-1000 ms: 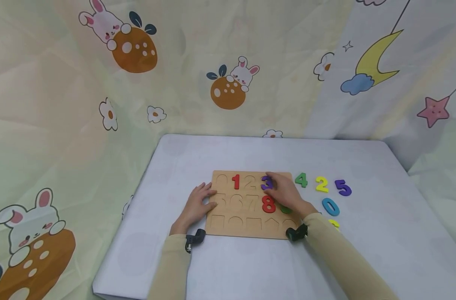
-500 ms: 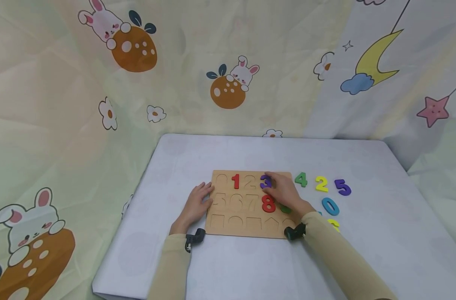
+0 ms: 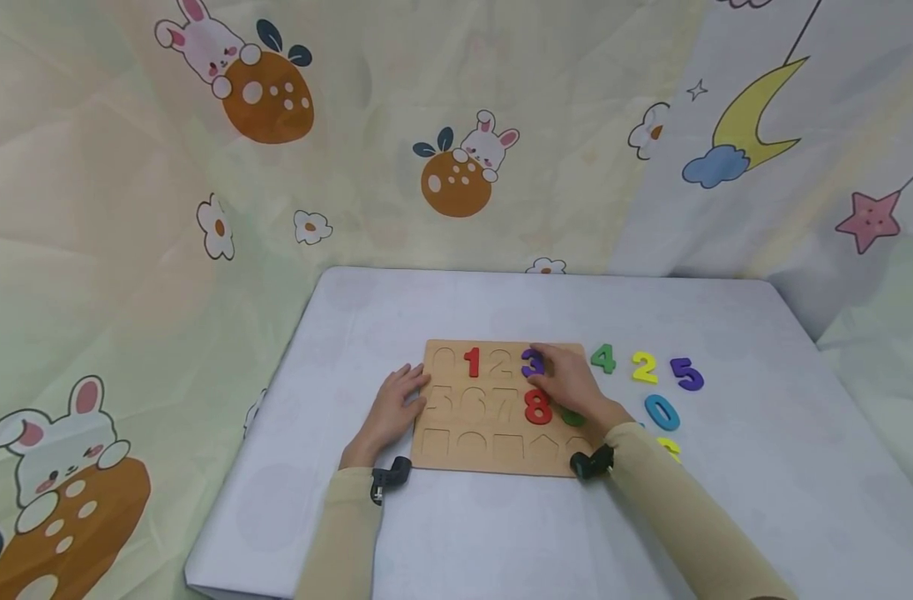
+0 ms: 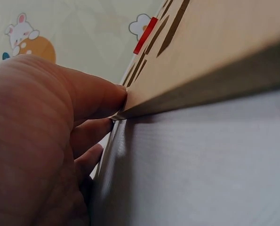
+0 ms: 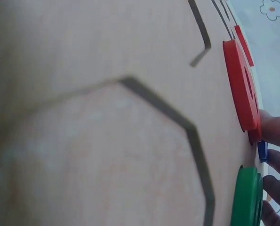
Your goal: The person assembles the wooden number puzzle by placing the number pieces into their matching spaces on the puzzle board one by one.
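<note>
Pinching the purple 3 [image 3: 530,365] between thumb and fingers, the right hand [image 3: 572,387] is over the top row of the wooden board [image 3: 486,465], toward the board's right end. Cannot tell if the 3 sits fully in its recess. Left hand [image 3: 389,407]: fingers loosely extended, tips touching the board's left edge, thumb against that edge too.

Red 1 [image 3: 472,363] in the board's top row, left of the 3. Red 8 [image 3: 537,407] in the board's middle row, just below the 3. Green piece [image 3: 572,418] right of the 8 on the board, mostly under the right hand, shape hidden.

Off the board's right edge: green 4 [image 3: 605,363] nearest, by the top corner; then yellow 2 [image 3: 646,370], purple 5 [image 3: 688,375] farthest out. Blue 0 [image 3: 651,411] lies below the 2, also right of the board. Yellow piece [image 3: 670,447] below the 0, partly covered by the right sleeve [image 3: 689,508].

White table [image 3: 486,533] under the board; printed backdrop [image 3: 374,108] with rabbits behind it.
</note>
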Demonstrator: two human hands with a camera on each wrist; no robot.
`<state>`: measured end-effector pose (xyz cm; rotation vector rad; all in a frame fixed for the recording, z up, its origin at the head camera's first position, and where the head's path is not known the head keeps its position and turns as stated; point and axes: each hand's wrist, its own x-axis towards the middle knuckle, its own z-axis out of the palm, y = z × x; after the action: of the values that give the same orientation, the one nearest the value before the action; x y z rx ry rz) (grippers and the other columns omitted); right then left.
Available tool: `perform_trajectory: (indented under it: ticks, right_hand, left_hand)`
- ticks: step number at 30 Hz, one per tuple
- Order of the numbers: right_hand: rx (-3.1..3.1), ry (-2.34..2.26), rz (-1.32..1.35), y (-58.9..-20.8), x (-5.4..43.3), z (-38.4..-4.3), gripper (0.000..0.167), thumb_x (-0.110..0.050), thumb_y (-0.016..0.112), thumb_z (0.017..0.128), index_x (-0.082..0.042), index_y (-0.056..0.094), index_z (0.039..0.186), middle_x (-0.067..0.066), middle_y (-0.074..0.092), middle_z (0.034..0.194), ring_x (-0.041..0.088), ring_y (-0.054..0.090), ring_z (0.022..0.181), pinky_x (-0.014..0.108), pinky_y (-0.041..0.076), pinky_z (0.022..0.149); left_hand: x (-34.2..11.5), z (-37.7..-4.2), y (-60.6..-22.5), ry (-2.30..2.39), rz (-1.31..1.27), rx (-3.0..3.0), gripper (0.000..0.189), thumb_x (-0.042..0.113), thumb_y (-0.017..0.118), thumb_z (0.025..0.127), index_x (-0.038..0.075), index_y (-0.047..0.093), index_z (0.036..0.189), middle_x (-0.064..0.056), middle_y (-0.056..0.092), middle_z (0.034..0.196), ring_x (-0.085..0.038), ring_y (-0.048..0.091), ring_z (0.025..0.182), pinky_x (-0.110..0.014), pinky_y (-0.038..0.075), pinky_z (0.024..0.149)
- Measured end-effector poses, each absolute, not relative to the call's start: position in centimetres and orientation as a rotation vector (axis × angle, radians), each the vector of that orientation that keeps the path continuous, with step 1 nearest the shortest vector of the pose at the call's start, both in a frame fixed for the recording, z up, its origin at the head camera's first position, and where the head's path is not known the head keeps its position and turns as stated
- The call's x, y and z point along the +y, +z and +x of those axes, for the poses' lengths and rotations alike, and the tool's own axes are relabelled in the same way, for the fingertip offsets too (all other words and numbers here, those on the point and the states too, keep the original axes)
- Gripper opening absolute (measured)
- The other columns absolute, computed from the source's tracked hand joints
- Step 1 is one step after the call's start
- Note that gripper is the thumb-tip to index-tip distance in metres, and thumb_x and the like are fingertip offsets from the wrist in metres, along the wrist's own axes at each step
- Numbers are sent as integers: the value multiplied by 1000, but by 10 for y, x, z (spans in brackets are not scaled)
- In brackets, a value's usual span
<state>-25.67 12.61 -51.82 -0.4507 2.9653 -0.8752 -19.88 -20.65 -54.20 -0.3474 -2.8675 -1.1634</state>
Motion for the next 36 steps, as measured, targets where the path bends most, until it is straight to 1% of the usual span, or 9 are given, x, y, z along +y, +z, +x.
perform_trajectory:
  ticks: [4,7,12,18,24,30,36]
  right_hand:
    - [2948,-883,-446,-518,128,-256,64,-23,77,86,-7,49,142,17,54,140,36,48,131,52,38,112]
    - [2938,-894,-444,-519,128,-256,66,-23,76,86,-7,48,143,17,53,142,36,47,132,51,38,112]
    - [2928,-927,-444,-521,130,-255,66,-23,76,86,-9,47,144,16,52,143,35,46,133,52,38,112]
    - [2932,-945,-466,-521,132,-254,61,-23,74,88,-11,50,142,14,54,141,35,49,131,52,40,110]
    - [2944,-965,-503,-517,136,-255,56,-23,71,90,-9,51,141,15,48,146,36,42,136,53,36,113]
    - [2933,-988,-413,-512,151,-253,48,-24,63,95,-10,51,140,15,42,149,37,37,138,57,35,113]
    - [3018,-1007,-322,-515,175,-254,45,-23,63,94,-9,55,136,15,46,146,37,38,136,59,34,112]
  left_hand:
    - [-206,-199,-541,-1163,-344,-2873,42,10,62,93,6,58,135,-5,43,152,-27,26,146,-43,12,124]
    - [-206,-199,-541,-1153,-340,-2875,42,11,62,93,6,58,134,-6,43,152,-28,27,146,-45,13,123]
    - [-204,-199,-542,-1163,-303,-2894,41,12,61,94,8,58,135,-2,41,153,-25,25,147,-42,11,124]
    - [-204,-198,-543,-1169,-282,-2900,40,13,61,95,9,59,135,0,41,153,-23,24,147,-42,11,124]
    - [-203,-199,-543,-1172,-276,-2899,40,13,60,95,9,59,135,0,41,153,-22,23,147,-40,10,124]
    - [-203,-199,-541,-1198,-276,-2886,39,14,60,95,9,59,134,0,41,153,-22,23,147,-41,10,124]
    - [-203,-197,-542,-1205,-272,-2892,39,13,61,95,9,60,134,-1,41,153,-24,23,147,-45,12,124]
